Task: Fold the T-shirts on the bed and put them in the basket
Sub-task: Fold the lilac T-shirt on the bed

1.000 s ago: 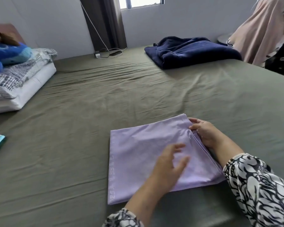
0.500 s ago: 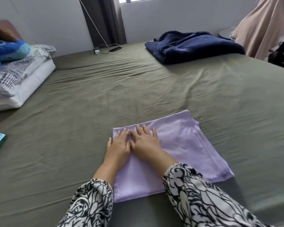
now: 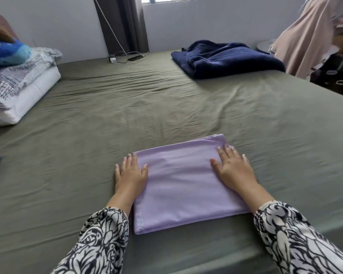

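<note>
Near the bed's (image 3: 166, 107) front edge, a folded lilac T-shirt (image 3: 182, 182) is lying flat, both grips released: left hand (image 3: 131, 176) and right hand (image 3: 233, 170) pressing its sides. Thin, slippery-looking layers are risking sliding apart if lifted carelessly; no basket is showing.

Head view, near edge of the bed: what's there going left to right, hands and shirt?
Left hand, flat at the shirt's left edge → lilac folded T-shirt on the olive bed sheet → right hand, flat on the shirt's right side.
</note>
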